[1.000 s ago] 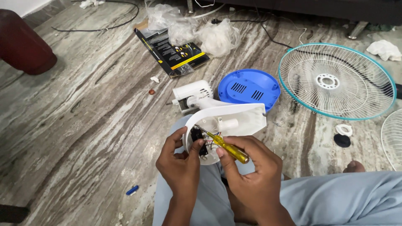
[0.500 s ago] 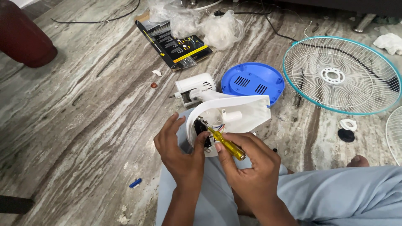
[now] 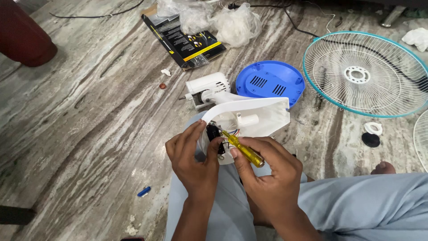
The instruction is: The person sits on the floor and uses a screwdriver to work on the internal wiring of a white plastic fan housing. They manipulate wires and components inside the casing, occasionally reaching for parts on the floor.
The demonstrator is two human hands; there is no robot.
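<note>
My left hand (image 3: 194, 156) grips the near edge of a white plastic fan housing (image 3: 261, 117) that rests over my lap, with its thumb by a small black part (image 3: 212, 133) inside. My right hand (image 3: 267, 169) holds a yellow-handled screwdriver (image 3: 243, 149) whose tip points into the housing beside the black part and some thin wires. A white fan motor (image 3: 206, 88) lies on the floor just behind the housing.
A blue round cover (image 3: 269, 80) and a wire fan guard with a teal rim (image 3: 365, 73) lie on the marble floor at the right. A black and yellow booklet (image 3: 183, 42), crumpled plastic bags (image 3: 234, 22), a black cap (image 3: 370, 139), a white ring (image 3: 373, 128) and a small blue piece (image 3: 143, 192) lie around.
The view has shifted slightly. My hands stay on the housing, and the screwdriver tip has stayed inside it with small turns of my right hand.
</note>
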